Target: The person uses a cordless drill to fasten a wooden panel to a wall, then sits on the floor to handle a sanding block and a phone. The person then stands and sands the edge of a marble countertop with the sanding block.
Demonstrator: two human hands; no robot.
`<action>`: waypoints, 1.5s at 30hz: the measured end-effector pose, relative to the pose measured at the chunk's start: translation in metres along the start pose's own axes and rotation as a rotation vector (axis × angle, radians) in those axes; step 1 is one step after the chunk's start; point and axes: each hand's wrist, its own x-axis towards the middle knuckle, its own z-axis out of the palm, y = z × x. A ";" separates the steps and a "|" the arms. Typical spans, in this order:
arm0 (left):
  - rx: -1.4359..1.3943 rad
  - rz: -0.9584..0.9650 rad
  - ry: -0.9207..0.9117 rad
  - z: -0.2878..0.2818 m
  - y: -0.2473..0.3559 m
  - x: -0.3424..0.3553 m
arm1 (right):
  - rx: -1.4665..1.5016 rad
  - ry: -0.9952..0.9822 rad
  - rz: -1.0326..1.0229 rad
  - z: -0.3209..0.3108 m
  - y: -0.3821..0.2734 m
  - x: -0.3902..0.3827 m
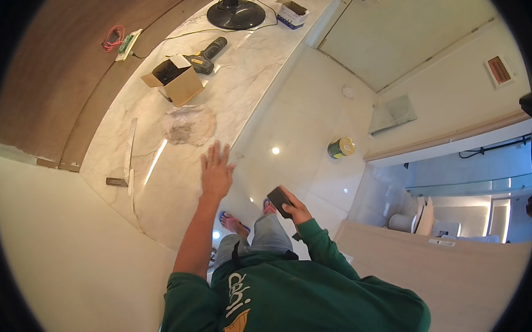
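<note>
My left hand (217, 173) is open, palm down with fingers spread, over the front edge of the marble counter (179, 211); it looks to rest there. In my right hand (297, 207), held over the floor in front of my legs, is a dark, flat rectangular object (279, 202) about the size of a phone; its kind is not clear. Just beyond my left hand lies a crumpled pale sheet or bag (190, 125) on the counter. Left of that hand, a try square (119, 181) lies near the wall side of the counter.
Farther along the counter are an open cardboard box (182, 88), a cordless power tool (205, 59), a black round stand base (235, 14) and a small box (292, 13). A can (341, 147) is on the tiled floor. A glass-like panel (392, 114) leans by the right wall.
</note>
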 end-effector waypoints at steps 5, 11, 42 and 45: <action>0.151 -0.302 0.145 -0.015 -0.038 0.012 | -0.379 0.038 -0.358 -0.005 -0.038 0.091; 0.185 -0.489 0.291 -0.020 -0.038 0.011 | -1.070 0.283 -0.866 -0.022 -0.129 0.236; 0.192 -0.596 0.232 -0.026 -0.030 0.026 | -1.357 -0.505 -0.876 0.021 -0.051 0.279; 0.203 -0.603 0.225 -0.025 -0.030 0.027 | -1.218 -0.634 -0.926 0.059 -0.018 0.225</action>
